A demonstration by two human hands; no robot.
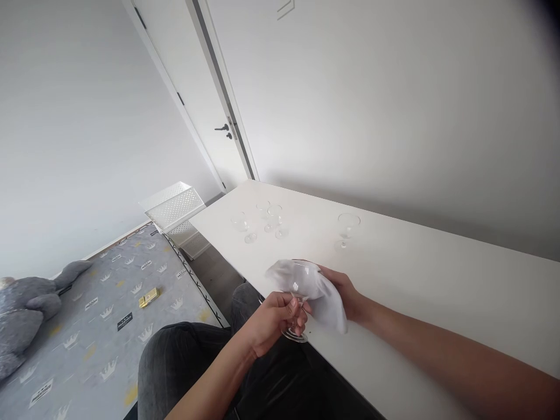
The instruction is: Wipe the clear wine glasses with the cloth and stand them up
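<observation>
My left hand [273,322] is closed around the stem of a clear stemmed glass [301,291], held over the near edge of the white table [437,280]. My right hand [343,291] grips a white cloth [326,303] that is wrapped around the glass's bowl. Three more clear stemmed glasses [266,220] stand grouped at the far left of the table. A single one [347,227] stands apart to their right.
The table runs along a white wall. Left of it stand a white perforated rack [177,210] and a door with a black handle [225,129]. On the floor lie a grey crown-patterned mat [100,326] and a grey plush toy [30,312]. My dark-trousered legs are below.
</observation>
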